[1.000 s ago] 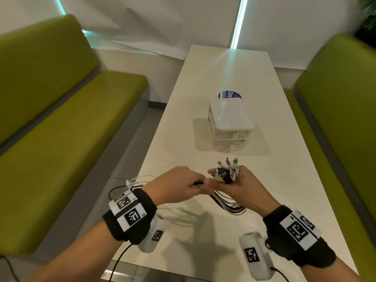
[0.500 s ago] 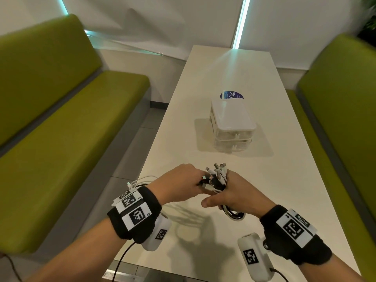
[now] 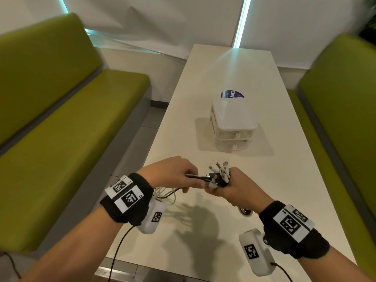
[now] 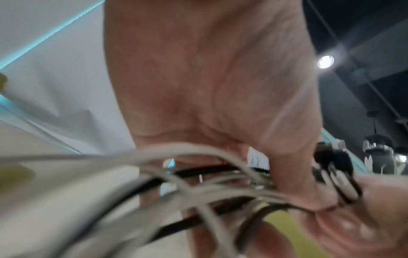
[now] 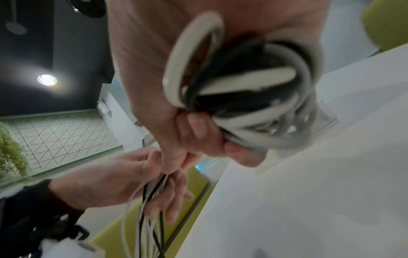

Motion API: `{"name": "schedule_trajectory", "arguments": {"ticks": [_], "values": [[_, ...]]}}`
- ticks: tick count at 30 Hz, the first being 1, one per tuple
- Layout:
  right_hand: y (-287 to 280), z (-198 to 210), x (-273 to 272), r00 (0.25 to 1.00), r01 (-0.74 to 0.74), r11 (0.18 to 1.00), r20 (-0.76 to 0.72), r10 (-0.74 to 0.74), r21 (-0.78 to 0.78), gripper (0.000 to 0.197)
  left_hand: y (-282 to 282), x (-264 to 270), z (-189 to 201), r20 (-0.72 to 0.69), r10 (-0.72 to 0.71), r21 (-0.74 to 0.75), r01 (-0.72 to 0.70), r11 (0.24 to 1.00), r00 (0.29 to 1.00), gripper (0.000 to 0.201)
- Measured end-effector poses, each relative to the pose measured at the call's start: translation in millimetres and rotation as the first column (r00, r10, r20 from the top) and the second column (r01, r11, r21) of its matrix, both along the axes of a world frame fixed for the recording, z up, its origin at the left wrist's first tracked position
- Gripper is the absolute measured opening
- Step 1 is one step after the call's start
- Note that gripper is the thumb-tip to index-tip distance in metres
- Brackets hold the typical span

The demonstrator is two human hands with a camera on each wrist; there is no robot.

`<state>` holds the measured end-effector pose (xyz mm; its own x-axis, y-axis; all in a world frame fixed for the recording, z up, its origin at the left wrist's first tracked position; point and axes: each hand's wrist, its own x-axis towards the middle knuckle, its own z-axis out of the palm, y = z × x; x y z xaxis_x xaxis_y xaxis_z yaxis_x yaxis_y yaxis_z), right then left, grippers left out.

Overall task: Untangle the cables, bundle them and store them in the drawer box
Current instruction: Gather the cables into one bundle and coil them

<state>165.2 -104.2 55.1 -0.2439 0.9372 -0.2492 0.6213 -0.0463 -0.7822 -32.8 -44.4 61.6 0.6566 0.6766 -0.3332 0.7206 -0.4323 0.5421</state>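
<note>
Nearer the camera than the drawer box [image 3: 233,127], the right hand [image 3: 237,187] is gripping the coiled cables [image 3: 217,176]; the left hand [image 3: 173,174] is pinching their loose strands.

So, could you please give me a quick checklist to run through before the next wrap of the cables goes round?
1. Right hand grips the coiled cable bundle: ok.
2. Left hand holds the loose cable strands taut toward the bundle: ok.
3. Connector ends gathered together above the right hand: ok.
4. Loose strands free of knots: cannot tell, the left wrist view is blurred.
5. Drawer box open to receive the bundle: not ok, both drawers look closed.
6. Table between the hands and the drawer box free of obstacles: ok.
</note>
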Motion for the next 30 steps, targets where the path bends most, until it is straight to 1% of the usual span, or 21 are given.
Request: {"name": "schedule_trajectory", "arguments": {"ticks": [1,3,5,7,10,11,13,14,15,16,18,20,22,25,28,30], "values": [[1,-2,2,1.000,0.027,1.000,-0.005,-0.027,-0.005,0.022,-1,-1,-5,-0.006,0.011,-0.008,-0.011,1.000,1.000,0.033],[1,-5,6,0.996,0.076,0.995,-0.045,-0.078,-0.057,0.016,-6,1,-13,0.036,0.049,-0.022,-0.048,0.999,0.998,0.035],[0,-4,6,0.988,0.066,0.989,-0.127,-0.083,-0.133,0.011,-9,3,-19,0.081,0.074,0.020,-0.075,0.997,0.994,0.034],[-2,-1,8,0.981,0.023,0.984,-0.188,-0.057,-0.177,0.004,-11,3,-21,0.109,0.061,0.062,-0.068,0.996,0.992,0.033],[-7,5,9,0.979,-0.063,0.978,-0.203,0.023,-0.198,0.008,-10,-4,-23,0.160,0.004,0.083,-0.018,0.996,0.987,0.033],[-8,6,9,0.981,-0.079,0.980,-0.186,0.045,-0.183,0.018,-9,-6,-23,0.163,-0.008,0.083,-0.006,0.997,0.987,0.036],[-9,9,8,0.992,-0.045,0.988,-0.121,0.027,-0.149,0.037,-6,-13,-24,0.098,0.007,0.064,-0.013,0.998,0.995,0.042],[-8,9,9,0.996,-0.013,0.991,-0.085,0.002,-0.130,0.041,-4,-17,-24,0.037,0.027,0.048,-0.029,0.998,0.999,0.042],[-6,8,9,0.998,0.013,0.994,-0.062,-0.020,-0.111,0.040,-3,-20,-25,-0.026,0.048,0.026,-0.047,0.999,0.998,0.039],[-5,9,9,0.998,0.037,0.995,-0.049,-0.042,-0.098,0.034,-1,-22,-27,-0.085,0.062,-0.005,-0.063,0.998,0.994,0.036],[-2,9,10,0.997,0.063,0.995,-0.050,-0.067,-0.083,0.017,-1,-25,-33,-0.181,0.059,-0.055,-0.070,0.996,0.982,0.029],[0,7,12,0.997,0.065,0.994,-0.041,-0.069,-0.083,0.025,1,-27,-40,-0.260,0.046,-0.084,-0.070,0.994,0.965,0.022],[1,8,16,0.997,0.068,0.995,-0.025,-0.070,-0.067,0.025,4,-32,-46,-0.320,0.036,-0.093,-0.069,0.993,0.947,0.013],[3,8,21,0.995,0.096,0.993,-0.035,-0.099,-0.068,0.026,11,-42,-49,-0.324,0.029,-0.101,-0.065,0.993,0.946,0.003],[6,8,20,0.993,0.110,0.993,-0.043,-0.112,-0.051,0.026,16,-52,-53,-0.277,0.063,-0.069,-0.086,0.994,0.959,0.007],[8,10,19,0.992,0.121,0.992,-0.034,-0.122,-0.025,0.027,17,-58,-57,-0.195,0.120,-0.023,-0.127,0.992,0.973,0.012]]}}
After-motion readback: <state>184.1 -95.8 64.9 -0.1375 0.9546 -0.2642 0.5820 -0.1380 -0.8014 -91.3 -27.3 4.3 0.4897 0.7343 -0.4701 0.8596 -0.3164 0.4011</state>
